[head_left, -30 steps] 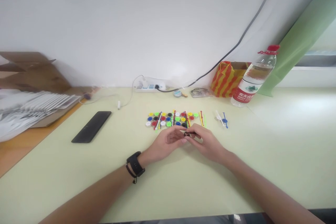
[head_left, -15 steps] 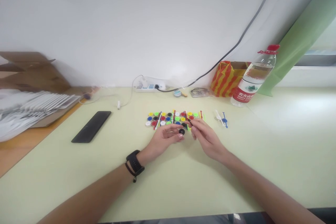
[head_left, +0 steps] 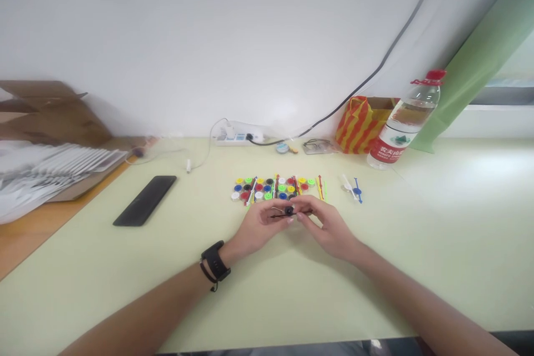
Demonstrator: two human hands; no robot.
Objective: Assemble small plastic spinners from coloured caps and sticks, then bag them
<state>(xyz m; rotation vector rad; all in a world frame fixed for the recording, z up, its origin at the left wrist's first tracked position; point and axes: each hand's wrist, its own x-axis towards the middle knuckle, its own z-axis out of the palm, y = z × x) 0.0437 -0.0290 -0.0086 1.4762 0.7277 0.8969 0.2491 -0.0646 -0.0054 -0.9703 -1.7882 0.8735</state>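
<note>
Near the middle of the table, my left hand [head_left: 257,227] pinches a small black round disc [head_left: 288,211] between thumb and fingers. My right hand [head_left: 329,229] is closed on a thin black arrow-shaped pointer [head_left: 274,216], which lies across the disc. The two hands nearly meet at the fingertips. Just beyond them are several coloured discs [head_left: 267,188] in rows, some partly hidden by my fingers. Coloured arrow pointers [head_left: 320,187] stand out among and beside the discs. Off to the right lie a white pointer [head_left: 350,187] and a blue pointer [head_left: 357,191].
A black phone-like slab [head_left: 145,201] rests at left, beside stacked white packets [head_left: 70,167] and a cardboard box [head_left: 45,111]. Along the wall stand a power strip [head_left: 237,138], glasses [head_left: 317,146], a striped bag [head_left: 359,125] and a large water bottle [head_left: 404,122].
My right hand has brought the black pointer down and left onto the black disc. The pointer now extends sideways across it, towards my left palm. My left hand has barely shifted.
</note>
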